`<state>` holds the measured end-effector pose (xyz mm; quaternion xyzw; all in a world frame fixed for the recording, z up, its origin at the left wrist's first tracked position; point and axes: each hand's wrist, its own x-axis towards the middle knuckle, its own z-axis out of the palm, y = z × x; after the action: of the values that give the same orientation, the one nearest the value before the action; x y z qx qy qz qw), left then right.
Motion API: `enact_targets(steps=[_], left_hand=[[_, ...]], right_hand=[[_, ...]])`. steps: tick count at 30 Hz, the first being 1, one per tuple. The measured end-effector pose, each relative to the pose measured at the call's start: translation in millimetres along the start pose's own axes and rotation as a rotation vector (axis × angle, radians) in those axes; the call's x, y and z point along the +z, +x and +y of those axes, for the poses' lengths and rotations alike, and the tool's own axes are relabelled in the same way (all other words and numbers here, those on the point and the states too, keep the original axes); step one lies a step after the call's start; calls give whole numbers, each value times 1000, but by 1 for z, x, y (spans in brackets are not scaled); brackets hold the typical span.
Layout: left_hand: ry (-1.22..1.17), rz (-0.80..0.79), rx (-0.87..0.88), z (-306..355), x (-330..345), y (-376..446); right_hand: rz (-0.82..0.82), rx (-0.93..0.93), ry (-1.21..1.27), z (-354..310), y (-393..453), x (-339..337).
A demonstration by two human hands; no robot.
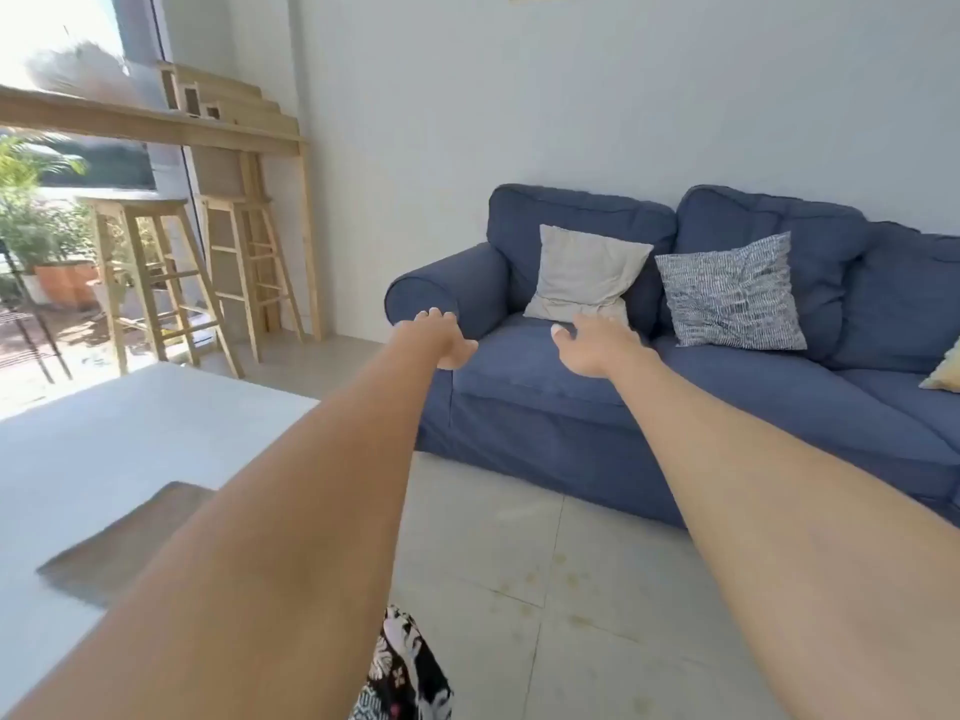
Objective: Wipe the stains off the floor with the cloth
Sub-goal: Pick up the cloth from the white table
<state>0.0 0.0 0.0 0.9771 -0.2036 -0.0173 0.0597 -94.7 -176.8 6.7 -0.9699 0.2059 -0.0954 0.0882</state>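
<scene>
Arms stretch straight out from the wearer toward a blue sofa point(675, 387), both bare to the elbow. The left hand point(444, 340) is raised in front of the sofa's rolled armrest, fingers spread and curled slightly downward, grasping nothing. The right hand point(597, 345) hovers before the seat cushion, fingers loosely splayed, likewise empty. Neither hand touches the upholstery as far as the view allows.

No cloth shows in either hand; a dark flat shape point(124, 543) lying on the white table point(104, 449) at lower left may be a cloth or a mat, but blur makes it hard to say. The stains point(550, 579), faint yellowish-brown spots, lie scattered over the pale floor tiles point(519, 641) between the two forearms, in front of the sofa's base and near a tile joint.

On the sofa a plain beige cushion point(582, 275) leans against the backrest, and just beside it sits a blue-and-white patterned cushion point(732, 293). A corner of a yellow cushion point(943, 376) peeks in at the right edge. Two wooden stools point(208, 278) stand under a wooden counter point(156, 124) by the bright window at left. A bit of black floral-print fabric point(402, 667) shows at the bottom, below the left forearm.
</scene>
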Motion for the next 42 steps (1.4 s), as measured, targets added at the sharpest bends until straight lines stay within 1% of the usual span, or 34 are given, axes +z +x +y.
enact_targets(steps=[4, 7, 13, 19, 25, 29, 36, 40, 42], left_hand=[[23, -27, -135, -66, 20, -20], [8, -48, -224, -123, 41, -40], [22, -145, -431, -232, 78, -87], [-11, -209, -586, -306, 113, -127], [-78, -223, -655, -345, 134, -149], [-117, -226, -660, -354, 145, -148], [-126, -97, -654, -352, 142, -129], [-148, -123, -662, -362, 136, -122], [-202, -140, -696, -367, 137, -122]], right_hand=[[-102, -82, -53, -45, -10, 28], [-147, -152, -68, -83, -14, 63], [-245, -310, -77, -175, -29, 132], [-331, -481, -97, -260, -47, 191], [-395, -596, -87, -310, -58, 235], [-431, -618, -58, -326, -62, 254], [-446, -681, 110, -346, -61, 270], [-381, -623, 246, -358, -63, 278], [-387, -536, 339, -360, -63, 278]])
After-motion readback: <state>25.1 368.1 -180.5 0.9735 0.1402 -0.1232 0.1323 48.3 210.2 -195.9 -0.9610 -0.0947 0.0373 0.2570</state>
